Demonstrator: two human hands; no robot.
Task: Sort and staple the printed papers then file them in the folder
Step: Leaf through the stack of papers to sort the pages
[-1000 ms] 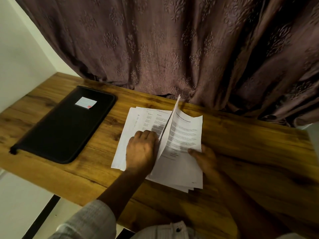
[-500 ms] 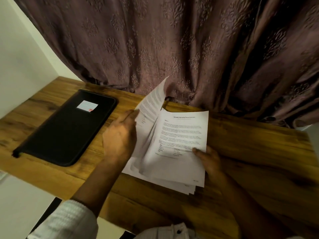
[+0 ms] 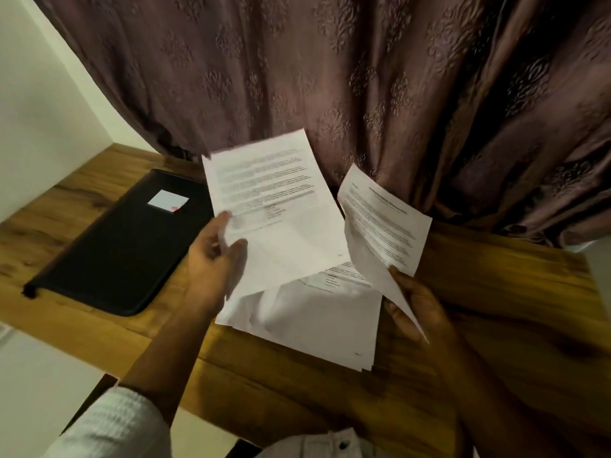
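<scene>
Now left hand (image 3: 215,256) pinches lifted sheet (image 3: 271,206); right hand (image 3: 413,302) grips another sheet (image 3: 383,223) above stack (image 3: 314,319).

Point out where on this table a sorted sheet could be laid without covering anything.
Widest bare wood: the right end of the table, between the paper stack, the curtain and the right hand. A smaller patch lies at the far left corner, behind the folder. Crowded: the gap between folder and stack, where the left hand holds a sheet.
</scene>
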